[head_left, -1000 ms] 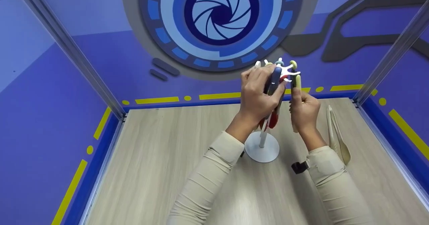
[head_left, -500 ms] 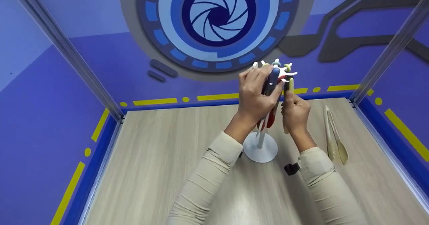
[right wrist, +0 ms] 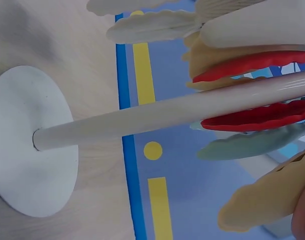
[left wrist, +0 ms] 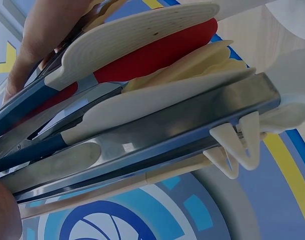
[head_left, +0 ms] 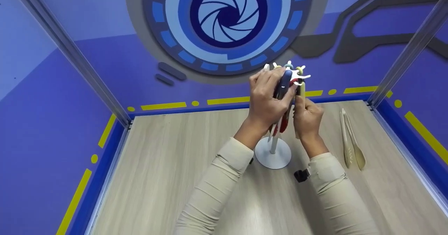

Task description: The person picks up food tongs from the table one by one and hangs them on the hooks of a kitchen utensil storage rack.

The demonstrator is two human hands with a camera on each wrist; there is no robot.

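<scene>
Several kitchen tongs hang from the white rack stand (head_left: 274,160), bunched round its pole. High on the bunch, my left hand (head_left: 267,96) grips tongs near the dark blue handle (head_left: 287,77). The left wrist view shows its fingers on both sides of the bunch, including steel tongs (left wrist: 192,115) with white tips. Red-tipped tongs (head_left: 285,123) hang below that hand. On the right, my right hand (head_left: 308,116) holds tan-tipped tongs (right wrist: 257,202) upright beside the rack's hooks (head_left: 297,75). Their yellow upper end (head_left: 302,89) shows above the thumb; the hook contact is unclear.
Another pair of beige tongs (head_left: 359,159) lies on the wooden table (head_left: 175,165), right of my right arm. Patterned blue panels (head_left: 105,63) and metal posts enclose the back and sides.
My right hand has shifted left with the tan-tipped tongs, closer to the rack, mostly in the first half second. The left hand keeps its grip with little movement.
</scene>
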